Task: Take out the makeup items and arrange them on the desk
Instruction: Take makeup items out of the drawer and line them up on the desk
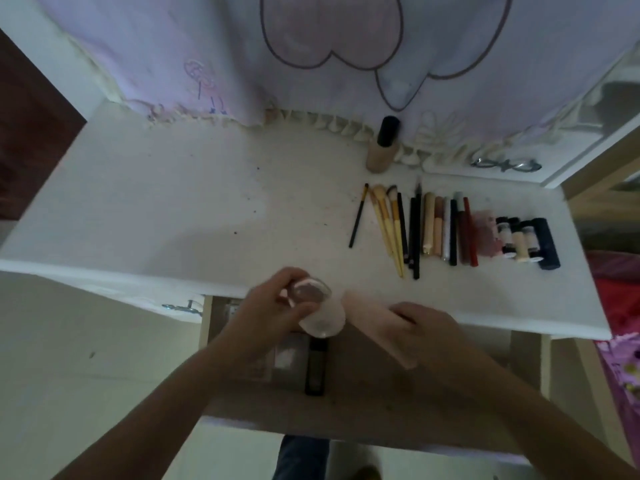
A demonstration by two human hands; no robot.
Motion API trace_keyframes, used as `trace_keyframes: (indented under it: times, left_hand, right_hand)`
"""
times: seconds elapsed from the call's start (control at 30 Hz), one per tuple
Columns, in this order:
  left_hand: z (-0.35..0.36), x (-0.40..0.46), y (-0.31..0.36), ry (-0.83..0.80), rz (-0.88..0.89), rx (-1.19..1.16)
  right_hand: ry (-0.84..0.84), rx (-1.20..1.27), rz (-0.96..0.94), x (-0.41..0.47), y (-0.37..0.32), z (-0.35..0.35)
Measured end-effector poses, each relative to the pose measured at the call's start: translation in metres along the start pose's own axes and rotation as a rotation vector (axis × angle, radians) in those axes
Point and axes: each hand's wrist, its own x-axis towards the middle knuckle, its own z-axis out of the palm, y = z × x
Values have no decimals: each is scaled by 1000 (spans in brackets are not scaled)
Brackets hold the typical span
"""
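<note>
My left hand (pixel 273 306) grips a small clear round container (pixel 313 306) with a pinkish puff inside, held above the open drawer (pixel 346 393) at the desk's front edge. My right hand (pixel 426 327) holds a flat pale pink case (pixel 377 327), tilted over the same edge. In the drawer lie a black tube (pixel 316 367) and some greyish compacts (pixel 287 355). On the white desk (pixel 173 209) to the right lies a neat row: several brushes (pixel 388 223), pencils and sticks (pixel 446 230), a reddish item (pixel 486 233), and small dark bottles (pixel 526 240). A foundation bottle (pixel 382 145) with a black cap stands at the back.
A pale patterned cloth (pixel 311 57) hangs behind the desk. Eyeglasses (pixel 505 165) lie at the back right. A drawer handle (pixel 180 306) shows at the left front. Red and purple fabric (pixel 620 323) lies off the right edge. My leg (pixel 301 459) shows below.
</note>
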Motion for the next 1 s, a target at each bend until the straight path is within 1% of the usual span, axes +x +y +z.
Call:
trace_keyframes:
  times: [0.1, 0.13, 0.17, 0.23, 0.3, 0.4, 0.47, 0.53, 0.63, 0.7, 0.77, 1.0]
  left_hand:
    - [-49, 45, 32, 214, 119, -16]
    - [-59, 66, 39, 267, 135, -6]
    - [-67, 87, 44, 311, 143, 19]
    - [-75, 131, 50, 375, 149, 78]
    - [-76, 173, 50, 397, 163, 112]
    - [-68, 224, 42, 383, 167, 153]
    - [-58, 250, 36, 345, 172, 174]
    - [-46, 269, 30, 306, 172, 191]
    - [-30, 285, 25, 250, 147, 178]
    - [-20, 290, 25, 236, 138, 151]
    - [-12, 292, 26, 224, 123, 147]
    - [-11, 284, 19, 150, 46, 81]
  right_hand:
    - [125, 150, -54, 21, -49, -61]
    - [174, 154, -72, 33, -66, -82]
    - [234, 92, -97, 47, -82, -103]
    - [351, -119, -162, 85, -110, -138]
    - [402, -359, -159, 129, -134, -166]
    - [364, -722, -125, 189, -159, -187]
    - [300, -843, -109, 217, -163, -189]
    - [220, -918, -51, 237, -157, -187]
    - [123, -919, 61, 255, -145, -186]
    - [101, -881, 118, 263, -141, -189]
    - [92, -858, 136, 268, -138, -193]
    - [124, -713, 13, 259, -133, -198]
